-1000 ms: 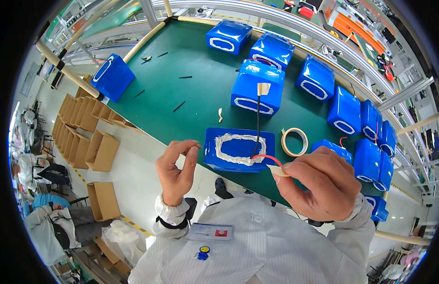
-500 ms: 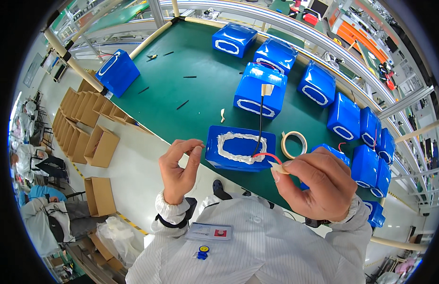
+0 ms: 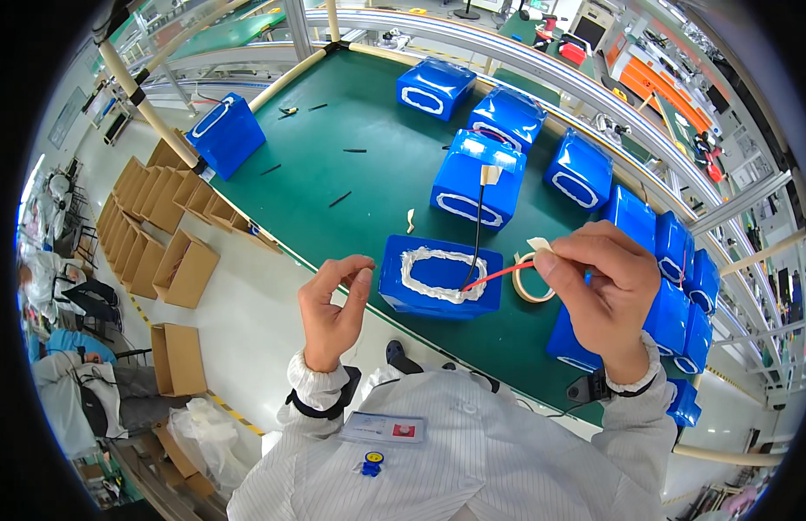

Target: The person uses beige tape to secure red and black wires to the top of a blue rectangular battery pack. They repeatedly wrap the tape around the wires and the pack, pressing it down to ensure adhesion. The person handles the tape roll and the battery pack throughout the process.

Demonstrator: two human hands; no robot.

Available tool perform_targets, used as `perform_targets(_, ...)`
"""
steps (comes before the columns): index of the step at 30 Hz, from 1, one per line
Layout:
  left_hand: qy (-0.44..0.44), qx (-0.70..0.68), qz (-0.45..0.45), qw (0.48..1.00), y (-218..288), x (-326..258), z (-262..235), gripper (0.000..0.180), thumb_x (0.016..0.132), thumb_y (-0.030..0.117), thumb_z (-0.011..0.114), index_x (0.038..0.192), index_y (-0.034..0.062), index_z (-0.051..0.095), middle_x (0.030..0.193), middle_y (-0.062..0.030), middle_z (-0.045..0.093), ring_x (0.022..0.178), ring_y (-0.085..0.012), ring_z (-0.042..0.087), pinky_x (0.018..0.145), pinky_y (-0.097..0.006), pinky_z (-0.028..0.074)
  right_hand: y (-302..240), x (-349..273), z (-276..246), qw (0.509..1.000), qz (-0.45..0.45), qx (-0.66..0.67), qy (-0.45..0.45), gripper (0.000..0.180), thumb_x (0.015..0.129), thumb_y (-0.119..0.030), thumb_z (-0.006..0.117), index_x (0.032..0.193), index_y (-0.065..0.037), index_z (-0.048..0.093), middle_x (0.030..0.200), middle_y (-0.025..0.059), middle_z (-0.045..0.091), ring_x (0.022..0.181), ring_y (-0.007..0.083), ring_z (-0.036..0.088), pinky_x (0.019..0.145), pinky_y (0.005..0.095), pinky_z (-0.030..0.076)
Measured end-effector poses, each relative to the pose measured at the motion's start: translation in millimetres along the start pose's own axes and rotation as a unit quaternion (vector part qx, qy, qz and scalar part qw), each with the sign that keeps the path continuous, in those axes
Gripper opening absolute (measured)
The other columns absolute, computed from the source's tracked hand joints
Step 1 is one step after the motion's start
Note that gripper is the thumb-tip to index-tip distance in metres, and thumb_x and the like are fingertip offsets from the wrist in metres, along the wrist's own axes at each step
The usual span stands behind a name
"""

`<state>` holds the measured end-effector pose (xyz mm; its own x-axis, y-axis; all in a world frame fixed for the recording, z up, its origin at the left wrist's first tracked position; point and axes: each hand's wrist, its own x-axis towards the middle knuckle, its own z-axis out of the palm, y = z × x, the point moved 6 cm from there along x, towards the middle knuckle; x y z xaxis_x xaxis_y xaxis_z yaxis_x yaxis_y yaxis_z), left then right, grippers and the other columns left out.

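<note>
A blue-wrapped block (image 3: 394, 291), likely a battery pack, lies in front of me with a white sealant ring (image 3: 416, 286) on its upper face. A black cable (image 3: 478, 230) and a red wire (image 3: 498, 275) come out at the ring's right side. The cable runs up to a flap of cream tape (image 3: 490, 174) at its end. My right hand (image 3: 607, 291) pinches the red wire's end, where a cream tape piece (image 3: 539, 247) sticks out. Just left of the block, my left hand (image 3: 333, 304) is closed, thumb and forefinger tips together, nothing visible between them.
A masking tape roll (image 3: 520, 282) lies right of the block, partly behind the wire. More blue blocks (image 3: 477, 187) stand at the back and right, another (image 3: 227, 137) at the far left. Black bits (image 3: 339, 199) and a tape scrap (image 3: 411, 220) lie on the green table (image 3: 333, 113). Cardboard boxes (image 3: 182, 273) stand left.
My right hand has moved up and right, drawing the red wire straighter, with the tape piece now pointing upward. The left hand keeps its pose. The view has shifted slightly.
</note>
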<state>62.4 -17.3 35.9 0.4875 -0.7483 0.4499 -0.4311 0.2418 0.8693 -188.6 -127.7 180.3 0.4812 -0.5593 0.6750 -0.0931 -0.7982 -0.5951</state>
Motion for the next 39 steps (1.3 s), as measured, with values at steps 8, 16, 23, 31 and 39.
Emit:
perform_targets(8, -0.026, 0.002, -0.014, 1.000, -8, -6, 2, 0.024, 0.087, 0.005, 0.069, 0.110, -0.0003, 0.067, 0.094, -0.0099, 0.071, 0.074, -0.0145, 0.061, 0.067, -0.027, 0.049, 16, -6, 6, 0.994, 0.094, 0.040, -0.035, 0.054, 0.071, -0.018, 0.089, 0.116, -0.002, 0.066, 0.086, 0.0060, 0.069, 0.057, 0.0057, 0.057, 0.047, 0.0183, 0.040)
perform_targets(16, -0.030, 0.020, -0.090, 0.995, -35, -26, -7, 0.028, 0.089, 0.003, 0.062, 0.117, -0.0003, 0.064, 0.100, -0.0094, 0.071, 0.088, -0.0150, 0.063, 0.073, -0.029, 0.051, 110, -73, 38, 0.902, 0.299, -0.027, -0.311, 0.119, 0.054, -0.031, 0.096, 0.147, 0.002, 0.031, 0.125, 0.0187, 0.059, 0.091, 0.0214, 0.066, 0.070, 0.0326, 0.056)
perform_targets(23, 0.014, 0.051, -0.128, 0.990, -40, -55, -20, 0.027, 0.089, 0.006, 0.065, 0.115, 0.0009, 0.065, 0.096, -0.0095, 0.072, 0.077, -0.0141, 0.063, 0.064, -0.028, 0.051, 136, -107, 95, 0.933, 0.232, 0.058, -0.268, 0.098, 0.057, -0.030, 0.094, 0.135, 0.001, 0.044, 0.118, 0.0178, 0.065, 0.102, 0.0284, 0.068, 0.083, 0.0380, 0.056)
perform_targets(31, 0.072, 0.051, -0.177, 0.980, -63, -87, -47, 0.027, 0.088, 0.009, 0.067, 0.114, 0.0039, 0.067, 0.090, -0.0086, 0.072, 0.072, -0.0135, 0.063, 0.061, -0.028, 0.050, 131, -114, 107, 0.950, 0.201, 0.014, -0.239, 0.083, 0.060, -0.029, 0.092, 0.126, -0.001, 0.052, 0.115, 0.0169, 0.066, 0.104, 0.0326, 0.066, 0.089, 0.0400, 0.053)
perform_targets(39, -0.203, 0.048, -0.054, 0.977, -69, -4, -37, 0.080, 0.077, 0.020, 0.082, 0.145, 0.0068, 0.040, 0.131, -0.0168, 0.058, 0.112, -0.0260, 0.060, 0.087, -0.037, 0.052, 138, -123, 107, 0.950, 0.245, 0.011, -0.192, 0.090, 0.055, -0.025, 0.094, 0.129, 0.000, 0.048, 0.118, 0.0155, 0.064, 0.106, 0.0291, 0.064, 0.093, 0.0391, 0.052)
